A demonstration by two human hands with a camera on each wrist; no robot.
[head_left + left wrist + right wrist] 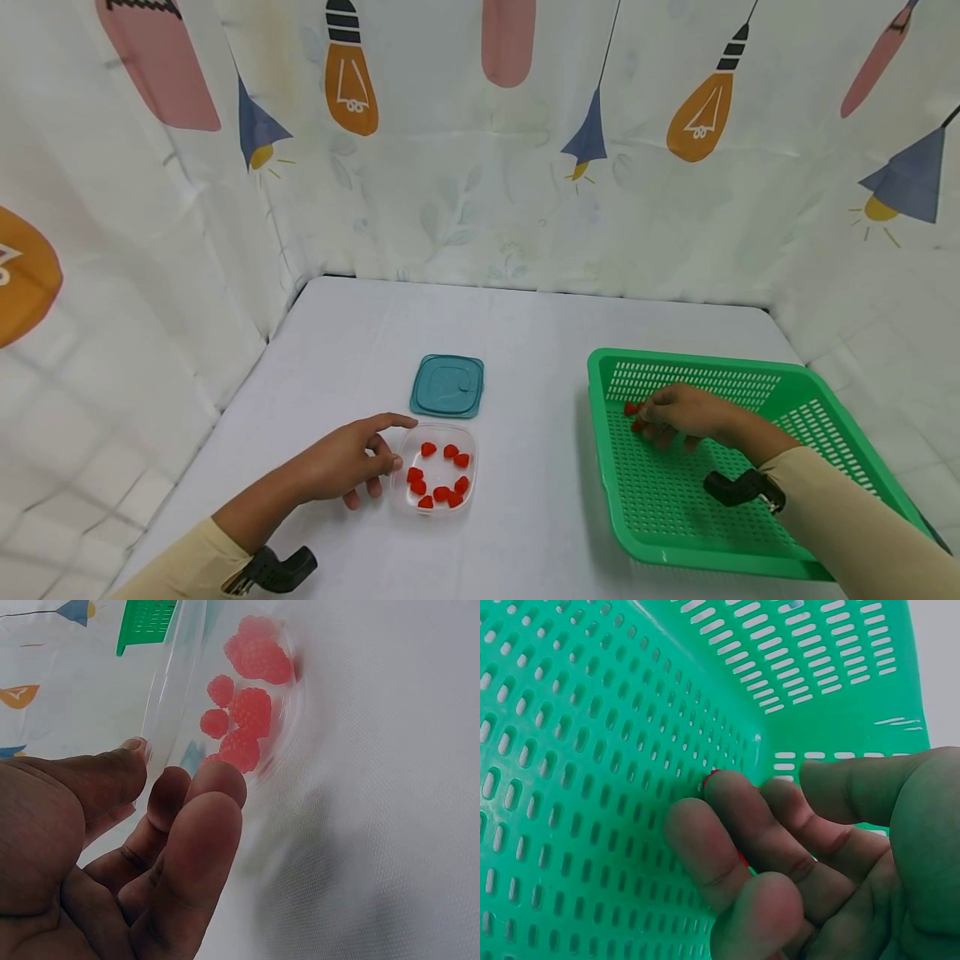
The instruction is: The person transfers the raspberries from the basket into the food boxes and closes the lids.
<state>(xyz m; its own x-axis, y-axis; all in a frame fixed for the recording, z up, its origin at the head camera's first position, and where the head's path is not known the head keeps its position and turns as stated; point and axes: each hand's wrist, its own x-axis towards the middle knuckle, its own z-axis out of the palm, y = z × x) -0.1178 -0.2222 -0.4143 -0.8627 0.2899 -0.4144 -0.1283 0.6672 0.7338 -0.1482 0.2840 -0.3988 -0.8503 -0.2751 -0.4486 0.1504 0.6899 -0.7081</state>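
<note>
My left hand (347,460) rests at the left side of a clear plastic container (474,473), index finger stretched to its far left corner and thumb at its rim. Several red raspberries (441,493) lie inside it; the left wrist view shows their bumpy skin (251,711). Over on the right, my right hand (686,414) reaches down into a green basket (637,546), fingers loosely bent, thumb apart from them. A few more raspberries (630,408) lie by its fingertips. In the right wrist view the fingers mostly hide the red fruit (710,778).
A teal square lid (448,385) lies flat just behind the container. The white-covered table (536,375) meets printed curtains (465,192) at the back and sides. The basket's raised, slotted walls stand around my right hand.
</note>
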